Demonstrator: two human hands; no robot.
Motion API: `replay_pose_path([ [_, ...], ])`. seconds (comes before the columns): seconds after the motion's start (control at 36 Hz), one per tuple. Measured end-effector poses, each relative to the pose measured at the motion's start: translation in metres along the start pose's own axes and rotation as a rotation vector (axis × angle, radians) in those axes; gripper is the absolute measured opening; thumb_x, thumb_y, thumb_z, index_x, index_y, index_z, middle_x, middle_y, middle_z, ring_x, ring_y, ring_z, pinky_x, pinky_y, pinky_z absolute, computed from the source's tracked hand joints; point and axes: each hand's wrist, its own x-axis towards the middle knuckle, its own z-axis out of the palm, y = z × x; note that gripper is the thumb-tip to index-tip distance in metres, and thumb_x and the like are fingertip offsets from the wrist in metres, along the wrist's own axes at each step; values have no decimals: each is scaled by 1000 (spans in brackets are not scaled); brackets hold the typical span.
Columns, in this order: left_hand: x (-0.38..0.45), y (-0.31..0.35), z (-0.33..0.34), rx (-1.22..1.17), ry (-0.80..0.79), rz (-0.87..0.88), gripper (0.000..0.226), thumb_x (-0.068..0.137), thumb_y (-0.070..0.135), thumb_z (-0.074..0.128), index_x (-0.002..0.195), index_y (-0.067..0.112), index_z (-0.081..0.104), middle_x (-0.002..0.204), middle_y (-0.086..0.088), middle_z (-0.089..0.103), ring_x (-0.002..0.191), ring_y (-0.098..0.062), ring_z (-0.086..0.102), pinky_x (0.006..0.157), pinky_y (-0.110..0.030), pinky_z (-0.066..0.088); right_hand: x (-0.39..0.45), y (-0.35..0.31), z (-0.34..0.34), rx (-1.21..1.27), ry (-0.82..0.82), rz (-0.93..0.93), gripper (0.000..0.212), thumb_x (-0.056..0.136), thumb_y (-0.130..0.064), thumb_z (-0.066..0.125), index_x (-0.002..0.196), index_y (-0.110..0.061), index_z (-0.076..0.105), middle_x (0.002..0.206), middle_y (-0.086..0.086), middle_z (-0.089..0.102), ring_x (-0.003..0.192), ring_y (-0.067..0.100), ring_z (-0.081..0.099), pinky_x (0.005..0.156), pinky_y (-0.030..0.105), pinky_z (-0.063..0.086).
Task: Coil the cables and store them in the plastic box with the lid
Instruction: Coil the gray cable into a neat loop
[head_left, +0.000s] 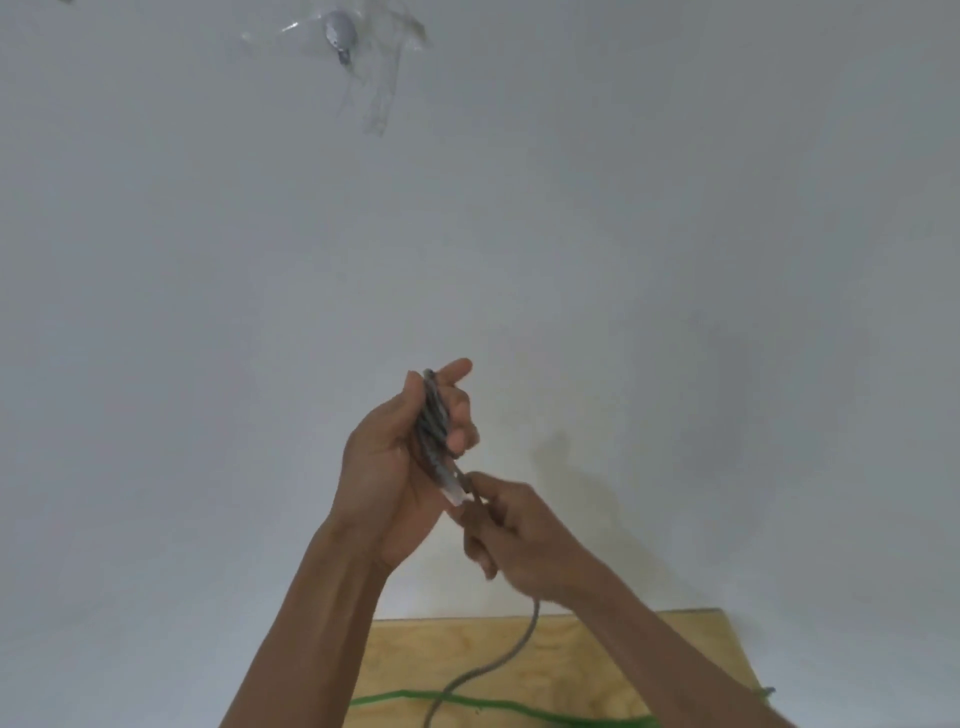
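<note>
- While the left hand (395, 457) clamps the grey cable's (435, 431) finished loops so they cannot spring apart,
- the right hand (511, 540) pinches its loose tail, feeding the next wrap.

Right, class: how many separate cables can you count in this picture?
2. A grey cable coiled in the left hand, its tail running through the right hand; a green cable on the wooden board. Others may lie out of frame.
</note>
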Motion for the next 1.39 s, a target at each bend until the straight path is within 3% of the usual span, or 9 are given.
replay_pose_path([
  [0.39,11,-12,-35,567,199,209,40,102,29,46,80,34,79,75,-4,63,88,-20,54,109,-52,35,-14,-8,-11,-627,-132,128,19,103,-31,42,118,-41,48,61,-9,51,59,15,51,71,36,51],
  [0.56,17,-21,-40,810,227,280,43,107,22,41,72,18,67,76,-13,63,133,-10,48,86,-11,45,-17,-6,-7,-959,-13,118,21,103,-25,40,121,-38,39,71,-11,53,71,22,52,65,35,40],
  [0.69,25,-23,-51,1061,308,329,38,107,21,39,78,11,61,84,-7,68,139,3,38,96,-18,41,-18,0,-6,-1179,198,12,11,103,-23,41,108,-32,41,75,-5,55,58,20,46,49,29,19],
  [0.89,30,-29,-70,1465,176,141,26,106,17,39,94,0,54,94,4,59,99,25,45,78,-3,39,-14,-21,-16,-767,333,-80,21,92,-45,64,93,-25,71,80,-10,71,72,11,64,65,29,49],
  [0.94,26,-30,-72,1485,149,142,38,106,27,38,88,-2,54,91,-6,63,83,10,52,73,-4,41,-11,-30,-27,-612,293,-50,15,84,-41,75,83,-25,76,74,-12,72,71,6,65,67,21,50],
  [1.06,10,-29,-69,1286,52,-34,60,102,51,27,96,3,64,76,-13,67,66,-17,61,71,-32,51,-8,-46,-53,-431,162,-100,5,83,-29,77,83,-24,78,75,-5,74,69,17,66,68,30,52],
  [1.19,-15,-39,-41,1052,-179,-254,69,102,54,12,110,12,66,75,-12,67,65,-16,57,64,-19,46,9,-65,-73,-277,115,-248,10,81,-13,78,91,-13,78,83,-1,77,79,19,72,77,24,59],
  [1.31,-27,-52,-17,847,-260,-224,73,98,66,14,107,18,69,73,-8,64,66,-21,52,69,-41,36,25,-60,-80,-40,175,-206,8,81,0,75,89,-1,75,65,3,72,57,9,66,54,14,49],
  [1.39,-27,-51,-7,622,-279,-147,72,98,65,23,113,11,68,70,-10,61,62,-23,48,68,-51,32,25,-36,-75,38,229,-95,9,80,-19,80,82,-11,78,68,11,70,57,19,59,52,35,44],
])
